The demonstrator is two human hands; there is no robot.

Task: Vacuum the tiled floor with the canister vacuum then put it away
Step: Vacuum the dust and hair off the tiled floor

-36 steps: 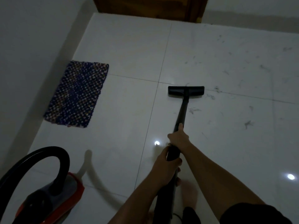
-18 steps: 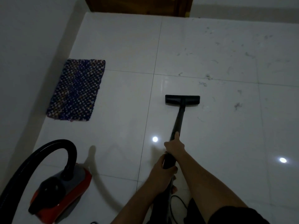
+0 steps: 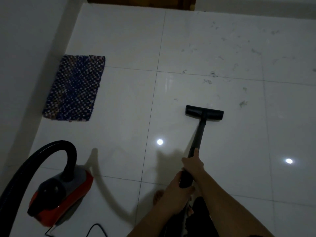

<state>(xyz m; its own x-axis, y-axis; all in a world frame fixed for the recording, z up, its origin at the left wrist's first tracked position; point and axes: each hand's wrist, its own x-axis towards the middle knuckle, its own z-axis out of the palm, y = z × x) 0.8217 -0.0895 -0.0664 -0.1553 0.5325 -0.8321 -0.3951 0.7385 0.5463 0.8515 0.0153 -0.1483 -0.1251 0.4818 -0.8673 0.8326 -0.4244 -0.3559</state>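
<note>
A black vacuum wand [image 3: 198, 134] slants forward from my hands to a flat black floor head [image 3: 204, 112] resting on the white tiled floor [image 3: 119, 40]. My right hand [image 3: 192, 162] grips the wand higher up, thumb along the tube. Just behind it, my left hand [image 3: 172, 189] wraps the wand's lower end. The red and grey canister [image 3: 59, 194] sits at the lower left, its black ribbed hose [image 3: 42, 151] arching up and off the left edge. Dust and hair scraps [image 3: 212, 75] lie beyond and right of the head.
A blue woven mat [image 3: 75, 88] lies by the left wall [image 3: 25, 48]. A brown wooden door base [image 3: 140, 0] is at the top. The black power cord [image 3: 95, 228] loops on the floor beside the canister. My bare foot [image 3: 158, 196] stands near the wand.
The floor head has been drawn back toward me, away from the tile joint and the scraps. The view has tilted down, showing more of the canister and its cord.
</note>
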